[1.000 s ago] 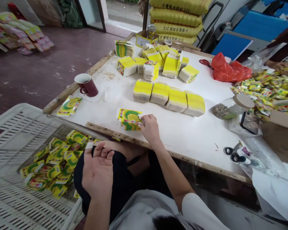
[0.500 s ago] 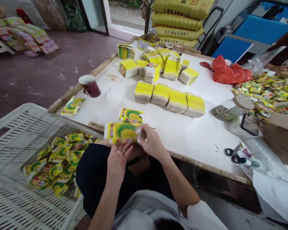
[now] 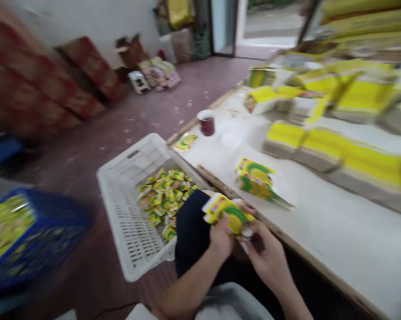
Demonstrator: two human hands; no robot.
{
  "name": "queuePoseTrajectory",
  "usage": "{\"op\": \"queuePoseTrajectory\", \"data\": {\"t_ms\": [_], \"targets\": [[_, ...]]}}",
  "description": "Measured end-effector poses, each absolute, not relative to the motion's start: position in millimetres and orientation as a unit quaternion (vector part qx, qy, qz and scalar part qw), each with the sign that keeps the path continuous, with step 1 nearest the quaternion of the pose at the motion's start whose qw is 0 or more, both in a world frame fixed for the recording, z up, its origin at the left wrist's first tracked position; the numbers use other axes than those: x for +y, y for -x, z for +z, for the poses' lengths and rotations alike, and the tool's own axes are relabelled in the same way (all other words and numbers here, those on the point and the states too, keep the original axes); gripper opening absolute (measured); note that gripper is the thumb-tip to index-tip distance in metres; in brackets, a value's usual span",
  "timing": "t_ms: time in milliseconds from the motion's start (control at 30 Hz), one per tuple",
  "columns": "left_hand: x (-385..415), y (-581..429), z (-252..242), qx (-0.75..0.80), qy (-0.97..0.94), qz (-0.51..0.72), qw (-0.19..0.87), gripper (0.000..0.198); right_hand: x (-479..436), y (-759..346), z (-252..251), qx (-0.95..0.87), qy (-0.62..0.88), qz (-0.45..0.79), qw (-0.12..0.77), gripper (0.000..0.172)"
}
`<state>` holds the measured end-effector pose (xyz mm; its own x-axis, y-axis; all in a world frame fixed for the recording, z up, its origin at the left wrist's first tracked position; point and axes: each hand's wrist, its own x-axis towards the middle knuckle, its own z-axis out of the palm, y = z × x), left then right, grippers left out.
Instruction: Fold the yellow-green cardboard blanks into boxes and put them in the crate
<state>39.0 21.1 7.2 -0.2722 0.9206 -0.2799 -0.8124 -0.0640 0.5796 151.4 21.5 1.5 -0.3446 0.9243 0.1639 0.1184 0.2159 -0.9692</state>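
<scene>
Both hands hold one yellow-and-green packet over my lap, just off the table's near edge. My left hand grips it from below with fingers curled. My right hand pinches its right end. A small stack of the same packets lies on the white table just beyond. The picture is smeared by motion.
A white slotted crate with several loose packets stands on the floor at my left. A blue crate of packets sits farther left. A dark red mug and rows of yellow bundles are on the table.
My head has swung left, so the floor and blue crate came into view. The packet, picked off the stack a second ago, has come down toward my lap, now held by both hands.
</scene>
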Motion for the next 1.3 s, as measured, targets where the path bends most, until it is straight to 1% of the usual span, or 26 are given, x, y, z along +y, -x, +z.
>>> {"op": "queuePoseTrajectory", "data": {"t_ms": [67,100,167,233,300,433,500,567,633,733,800,867,933,967,1033,1067,1133,1167,1200,1233,1300], "targets": [[23,-42,2,0.304,-0.104,0.712,0.624,0.056,22,-156,-10,-0.659,0.397,0.477,0.424,0.006],[25,-43,-1,0.305,-0.112,0.718,0.615,0.062,24,-158,-16,-0.659,0.397,0.470,0.433,0.008],[25,-42,-5,0.305,-0.124,0.715,0.617,0.067,28,-160,-24,-0.673,0.389,0.474,0.412,0.011],[20,-42,-5,0.312,-0.137,0.710,0.616,0.065,27,-162,-24,-0.685,0.376,0.485,0.392,0.011],[14,-42,-2,0.318,-0.151,0.707,0.613,0.060,23,-162,-17,-0.690,0.366,0.494,0.381,0.010],[7,-45,3,0.303,-0.144,0.705,0.625,0.051,14,-160,-2,-0.687,0.379,0.489,0.380,0.013],[7,-48,1,0.305,-0.120,0.713,0.620,0.051,9,-159,2,-0.685,0.381,0.496,0.372,0.014],[7,-51,-4,0.337,-0.096,0.731,0.585,0.054,5,-159,2,-0.683,0.376,0.513,0.359,0.015],[7,-53,-10,0.386,-0.093,0.741,0.542,0.059,4,-159,-1,-0.676,0.373,0.529,0.353,0.020],[7,-51,-14,0.426,-0.138,0.734,0.511,0.066,10,-165,-10,-0.651,0.402,0.518,0.383,0.024],[8,-49,-12,0.434,-0.182,0.723,0.506,0.071,18,-173,-16,-0.630,0.438,0.485,0.420,0.021],[10,-45,-8,0.459,-0.213,0.700,0.503,0.064,28,-183,-19,-0.620,0.462,0.445,0.452,0.016],[13,-39,-3,0.492,-0.231,0.672,0.503,0.054,36,-194,-19,-0.630,0.465,0.412,0.466,0.010],[14,-35,-1,0.500,-0.242,0.661,0.505,0.052,40,-201,-17,-0.639,0.466,0.393,0.469,0.007],[15,-24,6,0.480,-0.277,0.657,0.510,0.058,47,-213,-11,-0.658,0.477,0.341,0.473,0.004],[14,-17,11,0.461,-0.304,0.656,0.514,0.063,51,-219,-7,-0.671,0.481,0.312,0.470,0.005],[10,-1,26,0.423,-0.365,0.657,0.506,0.084,56,-227,2,-0.712,0.466,0.255,0.459,0.011],[8,6,36,0.436,-0.404,0.636,0.491,0.093,59,-229,7,-0.741,0.443,0.232,0.448,0.014],[6,12,46,0.470,-0.453,0.603,0.459,0.096,60,-228,12,-0.772,0.411,0.217,0.433,0.018],[5,16,55,0.508,-0.501,0.566,0.413,0.094,60,-225,17,-0.802,0.376,0.208,0.415,0.021],[4,19,67,0.549,-0.576,0.487,0.360,0.101,59,-214,26,-0.842,0.316,0.206,0.386,0.026]]}}
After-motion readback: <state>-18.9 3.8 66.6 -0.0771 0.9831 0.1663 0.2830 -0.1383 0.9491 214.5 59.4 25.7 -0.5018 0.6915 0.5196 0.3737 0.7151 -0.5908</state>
